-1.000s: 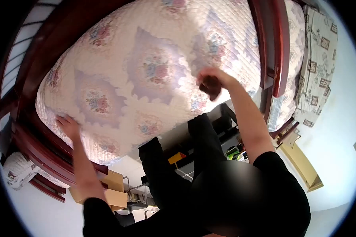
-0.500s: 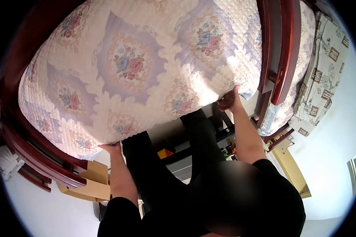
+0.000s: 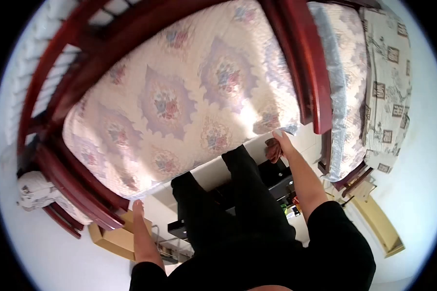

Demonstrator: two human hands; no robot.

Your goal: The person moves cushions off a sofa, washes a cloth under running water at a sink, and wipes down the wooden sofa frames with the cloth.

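A quilted seat cushion (image 3: 189,102) with pink and purple flower medallions lies on a dark red wooden sofa frame (image 3: 296,63). My right hand (image 3: 278,144) is at the cushion's near right corner, fingers curled on the fabric edge. My left hand (image 3: 139,207) reaches up to the cushion's near left edge beside the wooden armrest (image 3: 77,194); its fingertips meet the edge and its grip is hidden. My legs in black trousers (image 3: 228,203) stand between both arms.
A second quilted cushion (image 3: 347,87) sits right of the wooden divider, with a patterned cloth (image 3: 391,82) beyond it. A cardboard box (image 3: 115,238) lies on the pale floor at lower left. A white cushion (image 3: 31,194) is at the far left. A black low shelf (image 3: 277,179) is near my feet.
The view has pulled back and the cushion now lies flatter in the frame. Both hands have stayed at its near edge, the left one shifting lower toward the armrest.
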